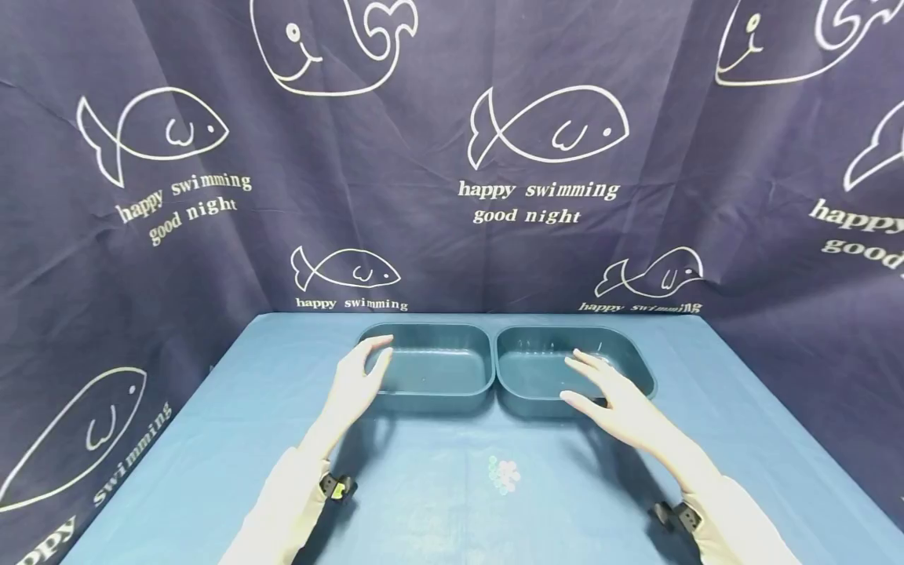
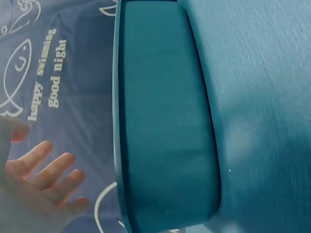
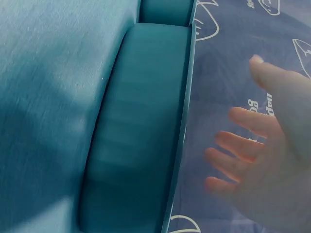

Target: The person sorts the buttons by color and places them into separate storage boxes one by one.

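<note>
Two teal plastic bins stand side by side at the back of the table. Over the outer left end of the left bin (image 1: 438, 402) is my left hand (image 1: 358, 377), its fingers spread and nothing in them. My right hand (image 1: 621, 404) hovers over the right part of the right bin (image 1: 537, 406), fingers apart and likewise holding nothing. In the left wrist view, the left hand (image 2: 43, 184) shows relaxed fingers beyond the bin wall (image 2: 167, 121). The right wrist view has the right hand (image 3: 257, 141) with its thumb lifted away from the fingers.
A blue cloth covers the table (image 1: 438, 510). Several small pale flower-shaped pieces (image 1: 504, 475) lie in a cluster near its middle, in front of the bins. A dark blue curtain (image 1: 438, 220) with white fish drawings rises behind the table and along both sides.
</note>
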`<state>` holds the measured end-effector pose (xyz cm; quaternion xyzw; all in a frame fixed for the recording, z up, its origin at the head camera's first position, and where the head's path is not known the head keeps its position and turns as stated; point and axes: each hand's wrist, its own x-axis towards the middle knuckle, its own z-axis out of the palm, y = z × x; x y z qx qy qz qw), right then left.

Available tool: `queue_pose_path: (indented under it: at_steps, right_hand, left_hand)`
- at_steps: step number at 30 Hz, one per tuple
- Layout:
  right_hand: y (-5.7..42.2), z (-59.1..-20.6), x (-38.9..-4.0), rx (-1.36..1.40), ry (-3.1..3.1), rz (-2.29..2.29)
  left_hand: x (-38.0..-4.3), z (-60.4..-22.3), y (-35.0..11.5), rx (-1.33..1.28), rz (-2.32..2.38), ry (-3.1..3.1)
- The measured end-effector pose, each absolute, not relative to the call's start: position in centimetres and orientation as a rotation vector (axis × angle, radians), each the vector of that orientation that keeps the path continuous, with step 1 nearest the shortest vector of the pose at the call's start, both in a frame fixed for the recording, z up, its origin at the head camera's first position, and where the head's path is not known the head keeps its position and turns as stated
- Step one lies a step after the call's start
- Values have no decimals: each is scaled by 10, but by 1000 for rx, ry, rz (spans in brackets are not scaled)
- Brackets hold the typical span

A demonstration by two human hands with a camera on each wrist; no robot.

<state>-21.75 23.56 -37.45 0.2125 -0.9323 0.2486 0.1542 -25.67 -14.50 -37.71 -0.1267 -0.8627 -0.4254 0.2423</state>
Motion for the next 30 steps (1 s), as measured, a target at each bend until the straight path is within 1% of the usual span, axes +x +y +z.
queue_pose_path:
  at_steps: [9,19,30]
  right_hand:
    - [228,-376,-221,702,-2407,699]
    - [220,-375,-220,739,-2289,776]
    - [211,-383,-221,767,-2261,842]
  left_hand:
    - [-275,-384,-162,-222,-1229,-2220]
    - [-293,-402,-179,-113,-1280,-2187]
    - [-303,-413,-191,20,-1615,-2175]
